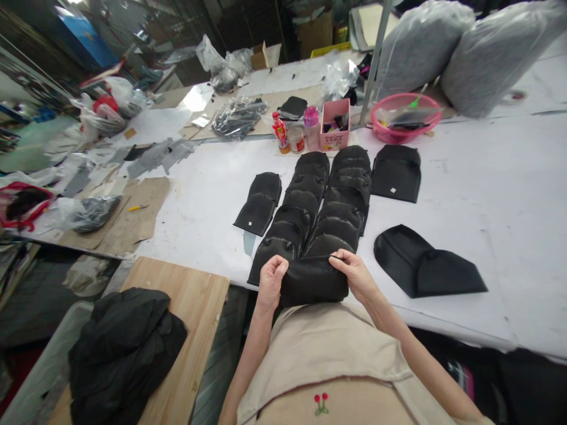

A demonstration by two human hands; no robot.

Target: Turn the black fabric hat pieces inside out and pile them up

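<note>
A black leather-like piece is stretched between my two hands, just off the table's front edge and against the apron. Its left upper corner is pinched in my left hand, and its right upper corner in my right hand. Right behind it, two rows of overlapping black pieces, a left row and a right row, run away from me across the white table. Two more overlapping black pieces lie left of the rows. To the right are a flat black piece with a small white mark and a folded black piece.
A pink box, a pink bottle, a red bottle and a pink basin stand behind the rows. Stuffed clear bags sit at the back right. At lower left, black cloth lies on a wooden board.
</note>
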